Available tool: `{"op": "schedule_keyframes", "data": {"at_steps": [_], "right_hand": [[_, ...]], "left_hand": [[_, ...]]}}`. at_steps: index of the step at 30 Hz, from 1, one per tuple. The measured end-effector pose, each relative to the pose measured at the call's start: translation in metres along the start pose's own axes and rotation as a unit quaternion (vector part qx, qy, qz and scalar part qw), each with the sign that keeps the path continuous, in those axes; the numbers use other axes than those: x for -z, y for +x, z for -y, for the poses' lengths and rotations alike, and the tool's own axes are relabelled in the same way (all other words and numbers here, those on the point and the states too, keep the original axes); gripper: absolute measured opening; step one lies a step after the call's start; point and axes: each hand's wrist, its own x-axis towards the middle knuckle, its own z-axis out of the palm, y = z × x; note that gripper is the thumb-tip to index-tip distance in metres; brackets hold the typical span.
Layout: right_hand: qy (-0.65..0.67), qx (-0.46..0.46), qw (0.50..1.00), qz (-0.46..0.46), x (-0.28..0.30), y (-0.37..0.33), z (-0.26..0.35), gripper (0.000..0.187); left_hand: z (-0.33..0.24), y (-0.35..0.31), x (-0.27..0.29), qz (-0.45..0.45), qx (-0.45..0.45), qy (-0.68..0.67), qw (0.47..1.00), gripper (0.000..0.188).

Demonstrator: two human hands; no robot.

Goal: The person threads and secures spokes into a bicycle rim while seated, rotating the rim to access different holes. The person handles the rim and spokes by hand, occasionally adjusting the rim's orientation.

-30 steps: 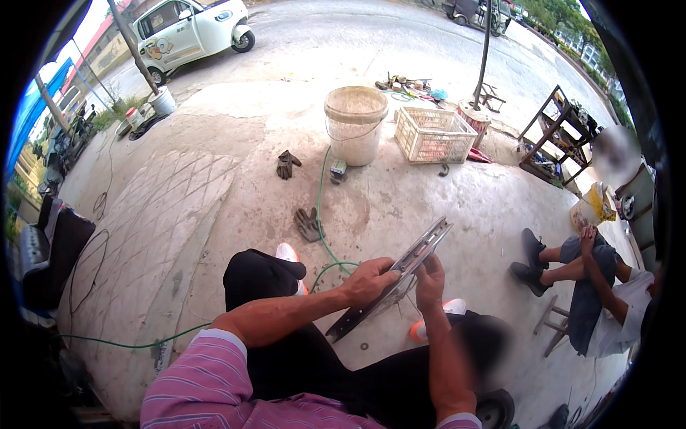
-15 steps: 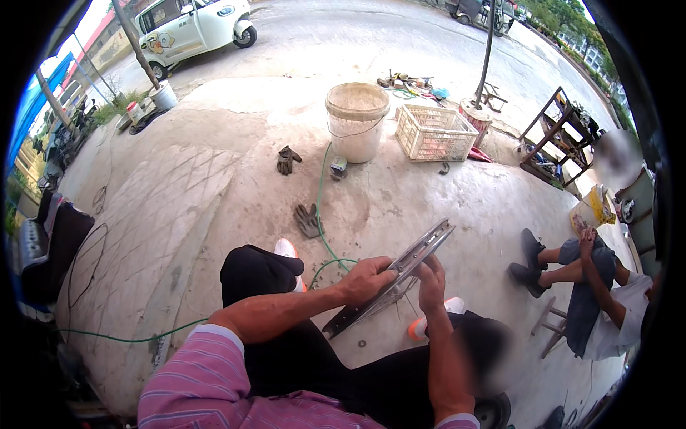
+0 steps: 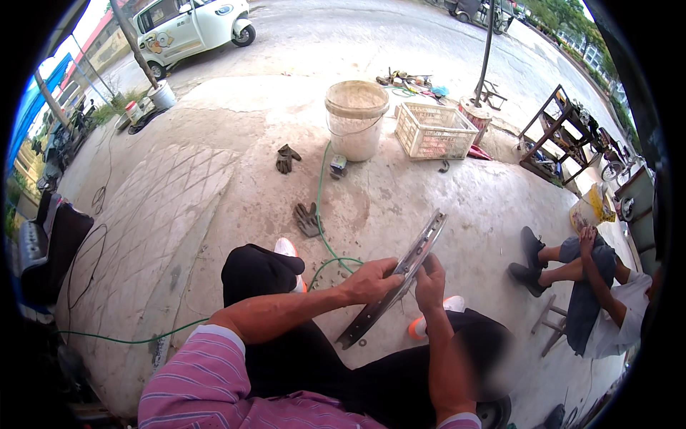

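Note:
A metal wheel rim, seen almost edge-on with holes along its channel, slants up to the right between my knees. My left hand grips its near left side, thumb on the edge. On the opposite side my right hand is closed around it, with some fingers hidden behind. Below the rim a small ring-shaped washer lies on the concrete. Beyond my left foot lie a dark work glove and a green hose.
A large dirty white bucket and a white plastic crate stand ahead. Another glove lies left of the bucket. A seated person is at the right, beside a small stool. A metal rack stands farther back.
The rim has turned in my hands so it shows more edge-on, with its holed channel facing me. Its upper end has shifted slightly left. Both hands keep their grip.

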Motion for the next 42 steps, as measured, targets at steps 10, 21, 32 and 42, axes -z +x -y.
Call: {"op": "schedule_keyframes", "data": {"at_steps": [10, 21, 32, 42], "right_hand": [[-0.022, -0.022, 0.998, 0.060, 0.008, -0.004, -0.002, 0.016], [0.032, -0.017, 0.991, 0.126, 0.003, -0.007, -0.010, 0.025], [-0.070, -0.005, 0.994, 0.089, 0.005, -0.010, -0.037, 0.022], [-0.150, -0.014, 0.979, 0.140, 0.007, -0.007, -0.017, 0.024]], "left_hand": [[-0.008, 0.012, 0.014, 0.010, 0.039, 0.086, 0.996, 0.030], [-0.023, 0.039, 0.020, -0.085, -0.187, 0.295, 0.933, 0.034], [-0.028, 0.058, 0.017, -0.061, -0.218, 0.269, 0.936, 0.013], [-0.022, 0.035, 0.055, 0.024, 0.056, -0.331, 0.942, 0.014]]}}
